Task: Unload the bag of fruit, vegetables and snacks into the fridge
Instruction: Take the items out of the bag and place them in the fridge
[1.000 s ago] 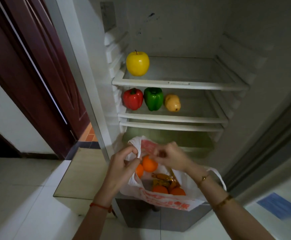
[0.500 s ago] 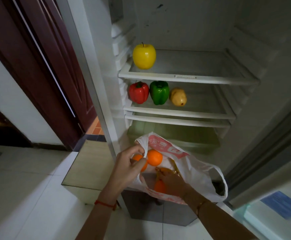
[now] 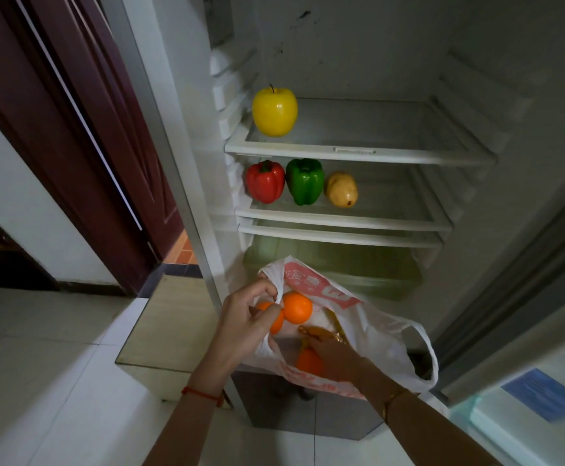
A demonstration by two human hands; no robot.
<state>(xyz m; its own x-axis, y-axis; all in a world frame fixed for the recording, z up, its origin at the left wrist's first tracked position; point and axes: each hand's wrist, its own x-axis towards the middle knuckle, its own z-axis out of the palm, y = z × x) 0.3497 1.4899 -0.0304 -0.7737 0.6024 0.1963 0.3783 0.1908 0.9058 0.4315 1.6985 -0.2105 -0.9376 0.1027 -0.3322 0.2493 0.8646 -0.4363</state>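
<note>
Head view: against half a second ago little has shifted; the right hand [image 3: 333, 353] remains sunk in the plastic bag [image 3: 380, 334], now slightly deeper among the oranges, while a second ago it was up at the bag's rim; the left hand [image 3: 246, 326] pinches the bag's left handle as before, holding the mouth open. The right hand's fingers are buried in the bag beside a lower orange [image 3: 309, 362] and a golden snack wrapper [image 3: 336, 336], so whether they grasp anything cannot be told; a second orange [image 3: 297, 307] sits just inside the mouth, and a third is half hidden behind the left thumb. The bag hangs in front of the fridge's lowest drawer. Above, the yellow apple [image 3: 274, 112] stands at the left of the top shelf [image 3: 409, 155], whose right side lies bare; the red pepper [image 3: 265, 181], green pepper [image 3: 304, 181] and potato [image 3: 341, 190] line the left of the middle shelf [image 3: 392, 224], with bare glass to their right.
</note>
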